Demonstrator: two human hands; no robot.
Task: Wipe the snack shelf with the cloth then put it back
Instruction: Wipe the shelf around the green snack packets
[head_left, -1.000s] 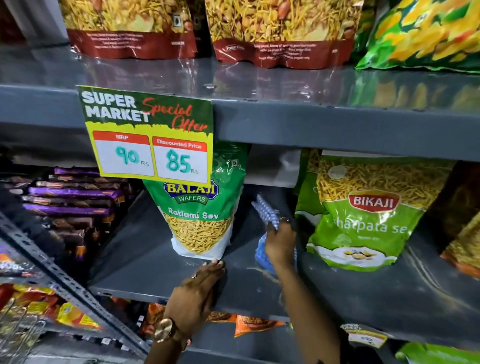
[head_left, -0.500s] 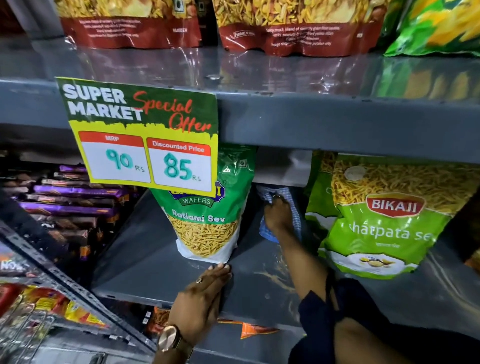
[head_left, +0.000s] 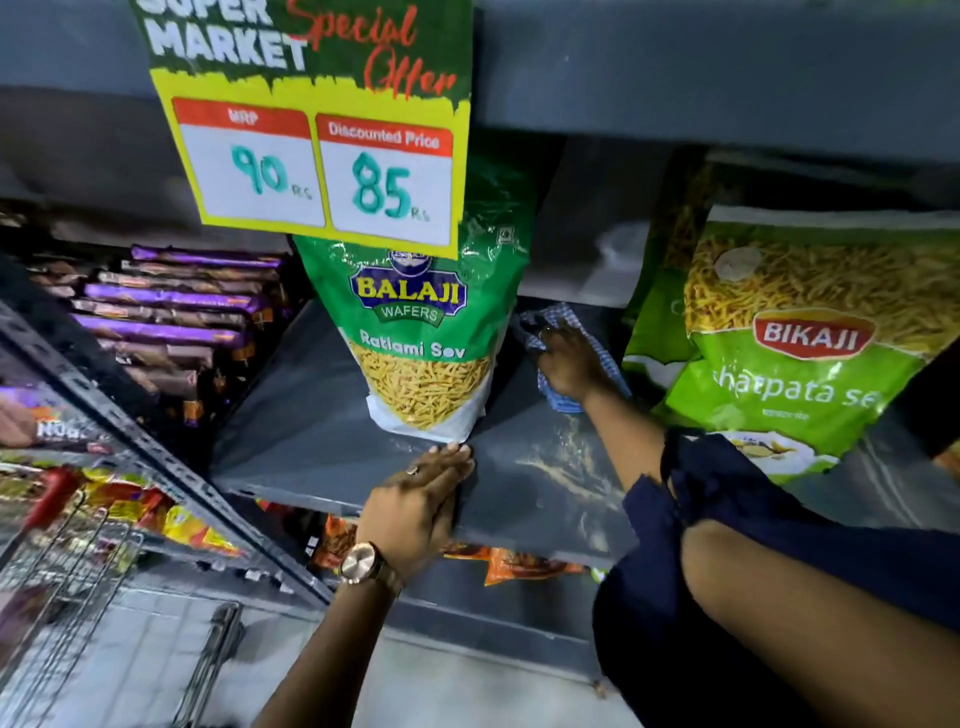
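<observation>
Blue-and-white checked cloth (head_left: 563, 332), grey shelf (head_left: 311, 436), green Balaji packet (head_left: 426, 332), possibly purple wrappers (head_left: 176, 299)

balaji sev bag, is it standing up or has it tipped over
Upright. The Balaji bag stands on its base on the grey shelf, label facing out, beside the right hand pressing the checked cloth. The price sign hides its top.

Open lane on shelf (head_left: 322, 447) runs centre frame, btwn Balaji bag (head_left: 423, 332) on left & Bikaji bag (head_left: 795, 353) on right. Right hand (head_left: 569, 364) w/ cloth (head_left: 558, 322) fills far end of lane. Left hand (head_left: 423, 499) sits at front edge, touching Balaji bag base. Price sign (head_left: 322, 140) hangs low, upper centre, cutting headroom over Balaji bag.
</observation>
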